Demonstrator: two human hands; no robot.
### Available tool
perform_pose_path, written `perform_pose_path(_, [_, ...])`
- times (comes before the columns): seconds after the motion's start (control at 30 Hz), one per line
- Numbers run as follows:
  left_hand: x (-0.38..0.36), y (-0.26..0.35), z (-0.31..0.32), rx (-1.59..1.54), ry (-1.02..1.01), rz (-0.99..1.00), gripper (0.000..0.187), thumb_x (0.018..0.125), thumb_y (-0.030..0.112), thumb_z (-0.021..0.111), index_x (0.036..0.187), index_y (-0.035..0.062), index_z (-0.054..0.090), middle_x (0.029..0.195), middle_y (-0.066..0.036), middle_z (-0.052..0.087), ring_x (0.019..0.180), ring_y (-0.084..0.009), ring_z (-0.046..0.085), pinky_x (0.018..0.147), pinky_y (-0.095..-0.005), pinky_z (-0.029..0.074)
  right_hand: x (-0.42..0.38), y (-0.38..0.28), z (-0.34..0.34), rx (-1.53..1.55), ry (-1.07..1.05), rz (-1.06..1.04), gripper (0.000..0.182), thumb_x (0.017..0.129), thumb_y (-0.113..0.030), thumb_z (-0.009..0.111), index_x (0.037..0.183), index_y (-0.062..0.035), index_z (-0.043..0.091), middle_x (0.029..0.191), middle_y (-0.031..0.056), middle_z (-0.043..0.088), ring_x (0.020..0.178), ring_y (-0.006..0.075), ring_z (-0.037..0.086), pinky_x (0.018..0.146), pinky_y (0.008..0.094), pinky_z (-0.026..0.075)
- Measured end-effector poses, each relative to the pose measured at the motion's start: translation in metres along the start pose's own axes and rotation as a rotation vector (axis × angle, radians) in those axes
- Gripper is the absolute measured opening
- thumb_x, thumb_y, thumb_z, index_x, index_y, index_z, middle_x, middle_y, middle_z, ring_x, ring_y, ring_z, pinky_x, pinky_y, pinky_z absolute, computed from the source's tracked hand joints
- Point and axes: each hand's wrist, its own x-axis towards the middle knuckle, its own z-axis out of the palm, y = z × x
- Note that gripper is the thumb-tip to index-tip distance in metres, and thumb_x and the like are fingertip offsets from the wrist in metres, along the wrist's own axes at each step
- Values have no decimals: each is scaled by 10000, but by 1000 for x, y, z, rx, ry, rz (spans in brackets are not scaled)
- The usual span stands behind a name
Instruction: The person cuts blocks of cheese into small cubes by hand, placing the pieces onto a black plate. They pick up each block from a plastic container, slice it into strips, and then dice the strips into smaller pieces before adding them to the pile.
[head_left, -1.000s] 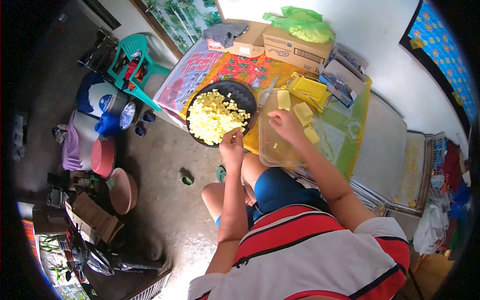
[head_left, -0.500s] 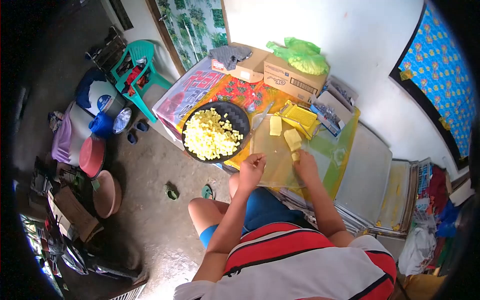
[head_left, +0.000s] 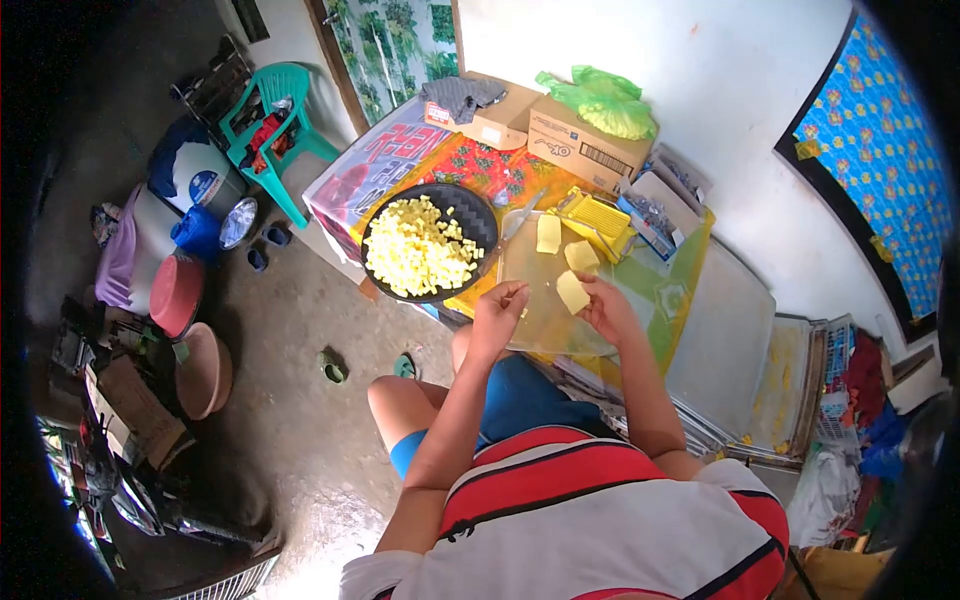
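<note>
My right hand pinches a pale yellow slab by its edge, raised over the translucent board. Across from it, my left hand is closed, thumb against fingers; whatever is in the pinch, if anything, is too small to make out. Another yellow slab lies at the far part of the board, and a second slab rests just beyond my right hand. A knife lies along the board's far left corner. To the left, a round black tray holds a heap of small yellow cubes.
Behind the board sit a yellow plastic rack and an open box of small packets. Cardboard boxes with a green plastic bag stand against the wall. Large flat trays lean at the right; a green chair stands back left.
My right hand has lifted the yellow slab off the board, turning it up toward the middle. My left hand stays closed in nearly the same place. The view has shifted slightly.
</note>
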Motion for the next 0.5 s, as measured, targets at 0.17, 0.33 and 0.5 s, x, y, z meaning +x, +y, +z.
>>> perform_pose_path(0.17, [-4,-5,18,-170,-101,-146,368,888,224,612,1179,6,559,914,-22,618,750,-98,573,623,-227,478,-20,-14,46,157,-85,-38,398,890,-102,519,1278,-42,449,1137,73,577,997,166,582,839,335,492])
perform_pose_path(0.33, [-11,10,26,-343,-146,-87,378,875,214,637,1185,13,554,949,-28,622,799,-101,580,642,-230,491,-27,-12,68,66,-83,-184,378,904,-114,531,1269,-41,463,1141,48,569,1018,145,557,831,303,466])
perform_pose_path(0.5, [-8,18,28,-345,-137,-37,268,857,136,654,1081,-3,603,910,-33,634,764,-112,607,641,-238,507,-30,-10,87,-50,-14,-367,378,895,-102,559,1255,-18,482,1147,51,567,1016,125,545,865,277,439])
